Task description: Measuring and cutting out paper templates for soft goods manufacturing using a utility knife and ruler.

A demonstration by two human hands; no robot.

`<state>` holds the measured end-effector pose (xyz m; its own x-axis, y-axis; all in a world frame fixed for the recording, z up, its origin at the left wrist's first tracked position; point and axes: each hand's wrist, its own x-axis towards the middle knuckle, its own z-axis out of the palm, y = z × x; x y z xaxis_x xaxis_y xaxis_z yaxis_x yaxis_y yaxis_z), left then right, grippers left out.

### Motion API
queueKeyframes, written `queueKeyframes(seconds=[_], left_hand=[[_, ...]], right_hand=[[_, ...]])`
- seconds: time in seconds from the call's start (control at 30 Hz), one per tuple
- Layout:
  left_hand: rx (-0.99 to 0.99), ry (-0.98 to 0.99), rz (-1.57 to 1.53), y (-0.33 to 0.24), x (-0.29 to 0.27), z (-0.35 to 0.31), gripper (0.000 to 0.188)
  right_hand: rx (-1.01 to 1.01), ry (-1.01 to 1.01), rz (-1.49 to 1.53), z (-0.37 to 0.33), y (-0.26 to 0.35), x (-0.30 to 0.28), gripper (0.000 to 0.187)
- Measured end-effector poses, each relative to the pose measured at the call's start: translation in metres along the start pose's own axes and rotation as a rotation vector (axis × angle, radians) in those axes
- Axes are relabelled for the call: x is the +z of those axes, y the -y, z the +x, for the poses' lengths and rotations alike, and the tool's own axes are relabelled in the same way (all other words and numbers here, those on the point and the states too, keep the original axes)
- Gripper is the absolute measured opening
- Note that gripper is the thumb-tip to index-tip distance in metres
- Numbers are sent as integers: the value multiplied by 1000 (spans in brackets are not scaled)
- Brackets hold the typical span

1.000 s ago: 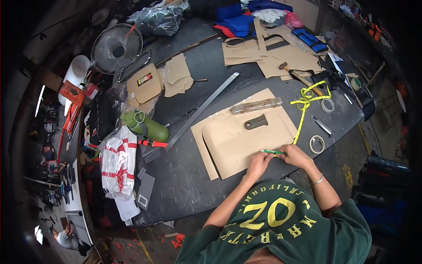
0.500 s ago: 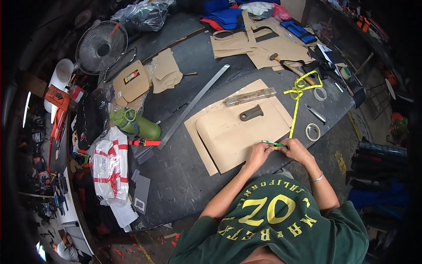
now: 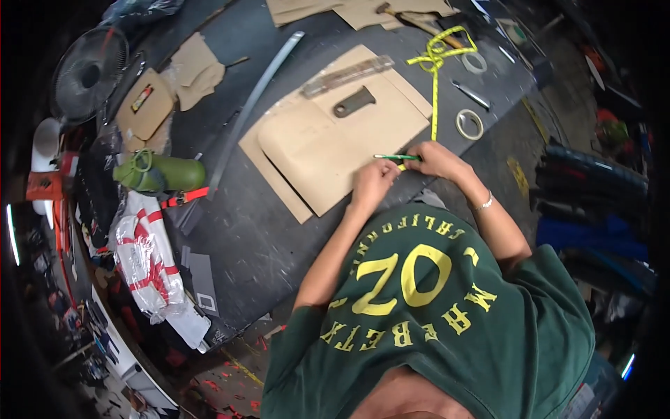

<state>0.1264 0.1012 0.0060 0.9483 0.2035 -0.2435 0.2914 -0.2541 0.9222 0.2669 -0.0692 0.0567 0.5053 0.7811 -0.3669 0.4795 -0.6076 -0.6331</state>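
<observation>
At the table's near edge, my right hand [image 3: 438, 161] is closed on a slim green pencil [image 3: 395, 157] that points left. My left hand [image 3: 373, 185] is closed just left of it, its fingertips pinching the end of a yellow tape measure [image 3: 435, 105]. The tape runs from a looped heap down to my right hand and on between both hands. Beyond them lie stacked sheets of tan cardboard [image 3: 321, 150], the upper one with a rounded corner. On this stack rest a dark metal tool head with a hole [image 3: 354, 102] and a long clear-wrapped bar [image 3: 347, 75].
A long metal ruler [image 3: 255, 105] lies left of the cardboard. Farther left are a green bottle [image 3: 171, 172], a plastic-wrapped red-and-white bundle [image 3: 146, 255] and a fan [image 3: 91, 73]. On the right are a tape roll [image 3: 470, 124], a metal cutter-like tool [image 3: 472, 95] and a hammer [image 3: 412, 19].
The whole view has shifted, so the table and its things sit higher and farther left. Both hands keep their hold, close together at the cardboard's near edge.
</observation>
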Motion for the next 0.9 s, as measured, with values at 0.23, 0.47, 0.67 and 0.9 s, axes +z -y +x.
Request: queueKeyframes(seconds=[0.23,0.47,0.67,0.9], left_hand=[[-86,-38,-26,-16,2,-1,16],[-166,20,-50,-25,-6,4,16],[-203,61,-72,-24,-6,4,17],[-194,67,-99,-25,-7,8,19]], right_hand=[[19,-10,29,0,-2,-1,24],[-7,-10,61,8,2,-9,23],[-15,7,45,6,-2,-2,23],[17,-13,44,1,0,-2,20]])
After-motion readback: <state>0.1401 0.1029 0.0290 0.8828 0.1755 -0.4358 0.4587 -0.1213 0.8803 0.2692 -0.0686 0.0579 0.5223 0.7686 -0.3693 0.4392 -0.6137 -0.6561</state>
